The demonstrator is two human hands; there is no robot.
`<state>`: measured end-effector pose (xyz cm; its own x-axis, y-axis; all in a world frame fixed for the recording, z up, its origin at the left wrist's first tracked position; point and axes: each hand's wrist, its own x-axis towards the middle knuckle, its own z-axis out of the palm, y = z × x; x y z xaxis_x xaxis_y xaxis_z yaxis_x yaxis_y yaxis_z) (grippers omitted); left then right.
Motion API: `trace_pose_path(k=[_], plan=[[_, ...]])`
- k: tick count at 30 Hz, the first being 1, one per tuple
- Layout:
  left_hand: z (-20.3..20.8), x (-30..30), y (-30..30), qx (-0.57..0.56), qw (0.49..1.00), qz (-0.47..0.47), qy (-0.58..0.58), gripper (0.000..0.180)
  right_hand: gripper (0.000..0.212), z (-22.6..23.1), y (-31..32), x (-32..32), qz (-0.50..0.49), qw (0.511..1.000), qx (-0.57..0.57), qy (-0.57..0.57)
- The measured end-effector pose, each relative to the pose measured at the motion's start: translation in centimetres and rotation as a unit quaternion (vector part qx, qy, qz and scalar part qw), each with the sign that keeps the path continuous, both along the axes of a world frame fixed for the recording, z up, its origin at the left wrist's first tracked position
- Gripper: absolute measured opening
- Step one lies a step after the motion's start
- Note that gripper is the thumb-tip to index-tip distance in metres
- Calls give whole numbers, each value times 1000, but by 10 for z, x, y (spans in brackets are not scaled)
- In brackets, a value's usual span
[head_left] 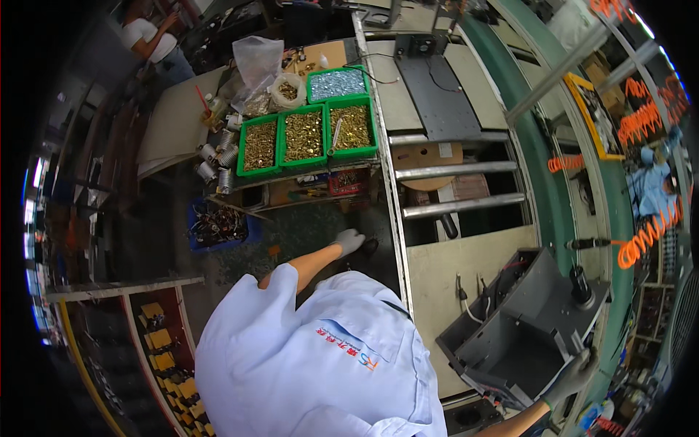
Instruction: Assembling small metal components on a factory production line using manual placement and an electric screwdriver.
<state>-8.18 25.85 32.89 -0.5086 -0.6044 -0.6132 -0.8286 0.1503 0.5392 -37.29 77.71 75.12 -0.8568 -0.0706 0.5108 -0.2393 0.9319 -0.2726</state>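
My right hand point(573, 376), in a grey glove, grips the near right edge of a dark grey metal housing point(520, 351). The housing rests tilted on the bench at the right, its open inside showing. A black round-ended part point(580, 288) stands on its far right side, and cables with connectors point(463, 295) lie along its left. Away from the bench, on the left side of my body, my left hand point(349, 241) hangs in a grey glove. Its fingers are curled in, and nothing shows in them.
Green bins of brass-coloured screws point(303, 136) and a bin of silver pieces point(336, 85) stand on a side table. Another dark metal panel point(444, 95) lies farther up the line, beyond metal rollers point(464, 206). A blue crate point(223, 224) sits low at left. Orange coiled hoses point(644, 244) hang at right.
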Motion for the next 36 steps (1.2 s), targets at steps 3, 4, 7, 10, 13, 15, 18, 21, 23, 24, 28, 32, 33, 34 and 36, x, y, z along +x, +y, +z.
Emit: trace_pose_path(k=[3,4,7,10,13,15,18,21,23,24,28,32,33,34,36], plan=[[-48,66,-20,0,995,78,-70,50,36,-4,-46,-28,58,992,98,-57],[-64,84,-21,-14,991,100,-84,50,32,-18,-45,-41,86,991,93,-50],[-61,109,-18,71,978,140,-138,52,32,-37,-51,-50,45,964,237,-115],[-111,141,-15,69,977,126,-157,56,36,-49,-41,-54,38,977,201,-63],[-139,164,-6,74,979,106,-157,61,37,-48,-58,-59,41,981,183,-38],[-134,152,-16,109,978,104,-144,63,41,-54,-57,-60,26,977,211,22],[-106,114,-51,115,984,6,-134,61,38,-53,-66,-52,-50,965,256,6],[-77,67,-72,56,994,-26,-88,54,29,-46,-80,-44,-30,988,148,-31],[-52,30,-87,48,994,-75,-69,49,33,-54,-68,-43,-19,993,119,-19],[-29,15,-90,54,996,-68,-34,46,35,-50,-75,-41,-20,990,134,-23],[-39,-25,-96,131,987,-78,56,33,25,-46,-108,-38,-15,994,105,-24],[-8,-103,-63,232,959,-131,97,28,27,-43,-161,2,85,992,85,-32],[-2,-120,-53,253,946,-170,114,29,26,-43,-163,14,99,989,112,-3],[4,-146,-44,242,938,-223,108,32,24,-43,-161,28,78,991,104,13],[2,-188,-28,143,923,-328,140,38,21,-45,-154,56,50,994,92,25]])
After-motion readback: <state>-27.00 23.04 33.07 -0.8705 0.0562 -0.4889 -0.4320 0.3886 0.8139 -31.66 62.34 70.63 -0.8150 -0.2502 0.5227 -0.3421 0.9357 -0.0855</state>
